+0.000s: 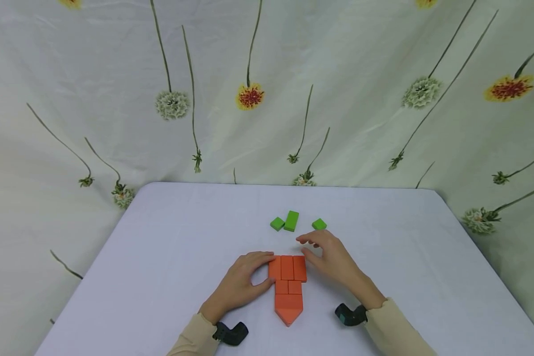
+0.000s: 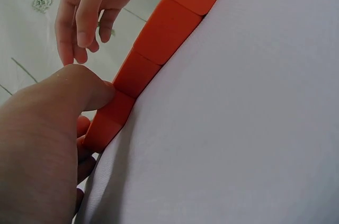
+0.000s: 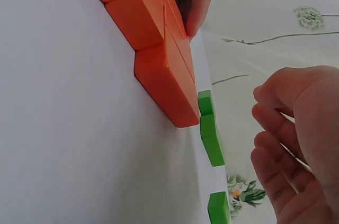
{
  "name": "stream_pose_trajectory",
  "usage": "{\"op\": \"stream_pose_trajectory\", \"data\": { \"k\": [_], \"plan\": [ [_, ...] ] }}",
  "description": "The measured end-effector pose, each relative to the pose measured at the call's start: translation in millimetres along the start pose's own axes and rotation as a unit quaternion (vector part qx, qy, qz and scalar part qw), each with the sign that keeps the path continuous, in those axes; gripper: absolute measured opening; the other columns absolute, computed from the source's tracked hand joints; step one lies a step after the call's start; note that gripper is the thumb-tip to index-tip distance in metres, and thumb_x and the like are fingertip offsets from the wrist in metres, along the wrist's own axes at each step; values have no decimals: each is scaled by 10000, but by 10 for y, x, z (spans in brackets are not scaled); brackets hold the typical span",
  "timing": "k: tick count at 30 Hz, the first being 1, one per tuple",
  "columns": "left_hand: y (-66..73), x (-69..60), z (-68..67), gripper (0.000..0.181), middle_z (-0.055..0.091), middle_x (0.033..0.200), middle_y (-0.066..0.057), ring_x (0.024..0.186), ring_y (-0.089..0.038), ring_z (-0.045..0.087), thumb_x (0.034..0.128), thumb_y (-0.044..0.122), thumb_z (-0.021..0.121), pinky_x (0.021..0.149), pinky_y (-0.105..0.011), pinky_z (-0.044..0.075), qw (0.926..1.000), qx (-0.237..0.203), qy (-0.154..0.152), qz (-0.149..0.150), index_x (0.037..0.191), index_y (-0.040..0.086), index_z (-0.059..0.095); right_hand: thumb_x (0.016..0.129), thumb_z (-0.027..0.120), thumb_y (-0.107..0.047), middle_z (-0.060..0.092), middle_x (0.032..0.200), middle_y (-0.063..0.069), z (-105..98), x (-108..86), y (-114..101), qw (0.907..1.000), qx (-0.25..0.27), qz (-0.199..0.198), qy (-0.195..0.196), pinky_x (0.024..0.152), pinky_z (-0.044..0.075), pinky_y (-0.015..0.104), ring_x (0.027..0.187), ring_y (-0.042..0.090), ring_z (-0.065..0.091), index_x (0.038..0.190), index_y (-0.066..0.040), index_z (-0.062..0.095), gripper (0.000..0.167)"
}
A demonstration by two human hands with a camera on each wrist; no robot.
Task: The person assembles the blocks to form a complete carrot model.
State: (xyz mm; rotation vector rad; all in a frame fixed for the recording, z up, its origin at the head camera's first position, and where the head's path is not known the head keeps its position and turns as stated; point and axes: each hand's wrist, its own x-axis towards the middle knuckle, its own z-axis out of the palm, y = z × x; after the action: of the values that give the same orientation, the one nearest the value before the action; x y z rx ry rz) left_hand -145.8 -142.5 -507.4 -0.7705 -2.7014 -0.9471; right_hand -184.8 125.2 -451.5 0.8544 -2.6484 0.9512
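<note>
Orange blocks (image 1: 288,301) lie side by side on the table as one arrow-like shape, with a pointed piece at the near end and three upright oblongs in the far row. My left hand (image 1: 244,279) holds the leftmost oblong block (image 1: 274,267), thumb at its near end and fingertips at its far end. In the left wrist view the thumb (image 2: 98,90) touches the side of that block. My right hand (image 1: 331,257) hovers right of the far row, fingers loosely bent and apart. The right wrist view shows nothing in the right hand (image 3: 296,144).
Beyond the orange shape lie three green blocks: a small one (image 1: 277,224) at left, an oblong (image 1: 291,221) beside it, and another small one (image 1: 319,224) near the right fingertips. A white cloth covers the table (image 1: 160,237). A flower-print curtain (image 1: 338,64) hangs behind.
</note>
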Motion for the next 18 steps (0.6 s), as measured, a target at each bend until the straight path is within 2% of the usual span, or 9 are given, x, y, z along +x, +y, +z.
{"op": "stream_pose_trajectory", "data": {
  "k": [5,13,18],
  "plan": [
    [-3,0,-4,509,646,1413,35,1339,-177,572,921,328,778,1102,-450,493,10000,2,7,-8,1394,195,645,903,774,-56,745,1130,47,36,180,100,9996,42,260,36,830,612,358,978,202,649,1201,-61,733,302],
    [1,-3,-12,510,642,1417,41,1339,-170,571,925,332,774,1097,-441,498,10000,3,5,17,1398,198,640,932,721,-66,705,1271,121,69,409,236,9984,-21,482,-307,897,586,424,1098,295,638,1318,-28,666,391],
    [-4,-2,-12,511,649,1407,41,1328,-167,579,920,335,779,1080,-433,509,9999,67,67,124,1391,191,644,962,683,-70,643,1397,126,81,567,287,9963,-352,504,-603,1064,517,470,1269,324,586,1419,-45,596,466]
  ]
}}
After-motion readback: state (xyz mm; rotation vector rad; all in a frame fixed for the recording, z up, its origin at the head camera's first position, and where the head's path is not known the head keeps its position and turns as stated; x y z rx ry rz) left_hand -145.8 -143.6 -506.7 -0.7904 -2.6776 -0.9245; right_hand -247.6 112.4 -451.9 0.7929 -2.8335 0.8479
